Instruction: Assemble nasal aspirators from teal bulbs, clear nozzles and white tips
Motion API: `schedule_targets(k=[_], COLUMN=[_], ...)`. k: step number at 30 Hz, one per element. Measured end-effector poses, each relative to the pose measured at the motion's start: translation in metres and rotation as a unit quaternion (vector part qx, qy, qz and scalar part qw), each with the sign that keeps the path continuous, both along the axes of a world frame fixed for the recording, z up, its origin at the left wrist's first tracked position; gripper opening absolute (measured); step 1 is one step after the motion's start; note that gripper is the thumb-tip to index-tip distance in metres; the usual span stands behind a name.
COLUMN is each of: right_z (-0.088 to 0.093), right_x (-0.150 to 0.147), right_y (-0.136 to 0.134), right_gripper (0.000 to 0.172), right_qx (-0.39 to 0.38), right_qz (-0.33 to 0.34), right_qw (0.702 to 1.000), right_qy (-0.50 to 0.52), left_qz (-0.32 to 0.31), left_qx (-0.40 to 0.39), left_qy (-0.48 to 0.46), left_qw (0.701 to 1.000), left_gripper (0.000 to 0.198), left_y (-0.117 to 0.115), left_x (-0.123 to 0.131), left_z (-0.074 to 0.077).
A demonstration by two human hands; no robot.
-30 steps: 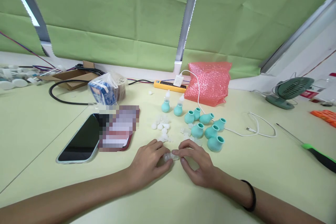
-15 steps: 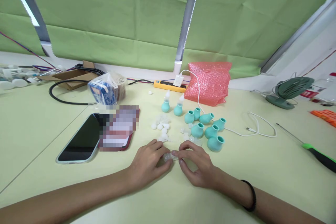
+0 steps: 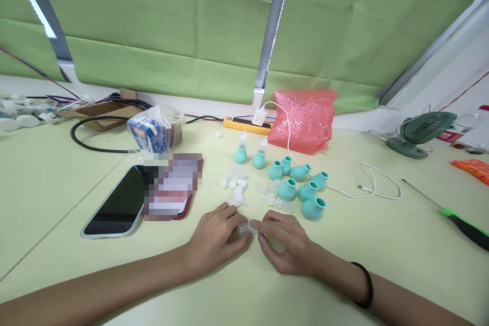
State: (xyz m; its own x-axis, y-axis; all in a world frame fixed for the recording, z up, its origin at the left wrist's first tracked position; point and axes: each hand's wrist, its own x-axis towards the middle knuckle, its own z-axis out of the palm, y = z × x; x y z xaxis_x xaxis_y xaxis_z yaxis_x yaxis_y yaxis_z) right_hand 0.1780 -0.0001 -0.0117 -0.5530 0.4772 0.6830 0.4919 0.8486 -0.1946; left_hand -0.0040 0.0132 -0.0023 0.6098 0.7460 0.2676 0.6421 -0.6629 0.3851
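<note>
Between my hands, low over the table, is a small clear plastic tube-shaped piece (image 3: 243,228). My left hand (image 3: 216,233) is closed round its left end. The fingertips of my right hand (image 3: 284,242) pinch at its right end, and whatever detail lies under them is hidden. Just beyond my hands lie small white caps (image 3: 239,191) and more clear pieces (image 3: 282,206). Several turquoise rubber bulbs (image 3: 313,209) with open necks stand or lean to the right. Farther back, two turquoise bulbs with clear tips fitted (image 3: 240,154) stand upright.
Two phones, one dark (image 3: 114,204) and one in a red case (image 3: 187,206), lie left. A bagged blue packet (image 3: 148,130), yellow power strip (image 3: 240,125) and pink bubble-wrap bag (image 3: 303,122) sit behind. On the right are a white cable (image 3: 376,183), a screwdriver (image 3: 451,216) and a green fan (image 3: 424,132).
My right hand's fingers have curled in slightly and shifted a little left against the clear piece. My left hand stays put.
</note>
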Motion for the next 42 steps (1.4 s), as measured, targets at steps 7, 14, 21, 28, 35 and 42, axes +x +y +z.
schedule_targets(k=[7, 14, 21, 28, 35, 42], right_z=[-0.0018, -0.002, -0.0013, -0.0011, 0.0003, -0.0009], right_x=[0.0007, -0.0001, -0.0003, -0.0005, -0.0002, 0.0001], right_y=[-0.0005, -0.0017, -0.0022, -0.0028, -0.0029, -0.002], right_gripper=[0.032, 0.029, 0.026, 0.023, 0.022, 0.022], right_qx=[0.012, 0.006, 0.009, 0.016, 0.017, 0.017], right_qz=[-0.004, -0.011, -0.012, -0.017, -0.02, -0.021], right_qw=[1.0, 1.0, 0.999, 0.999, 0.999, 0.999], right_qy=[-0.019, -0.022, -0.03, -0.033, -0.035, -0.038], left_qz=[0.003, 0.001, -0.003, -0.002, -0.002, -0.002], left_qx=[-0.011, -0.009, -0.009, -0.011, -0.016, -0.011], left_qy=[0.016, 0.011, 0.008, 0.006, 0.004, 0.0], left_qw=[1.0, 1.0, 1.0, 1.0, 1.0, 1.0], left_gripper=[0.018, 0.017, 0.018, 0.018, 0.019, 0.018], left_y=[-0.0006, -0.0005, -0.0004, -0.0004, -0.0014, 0.0002], left_x=[0.001, 0.0003, 0.0003, 0.0003, 0.0005, 0.0006], left_z=[0.0027, 0.0002, 0.0008, -0.0002, 0.0, 0.0013])
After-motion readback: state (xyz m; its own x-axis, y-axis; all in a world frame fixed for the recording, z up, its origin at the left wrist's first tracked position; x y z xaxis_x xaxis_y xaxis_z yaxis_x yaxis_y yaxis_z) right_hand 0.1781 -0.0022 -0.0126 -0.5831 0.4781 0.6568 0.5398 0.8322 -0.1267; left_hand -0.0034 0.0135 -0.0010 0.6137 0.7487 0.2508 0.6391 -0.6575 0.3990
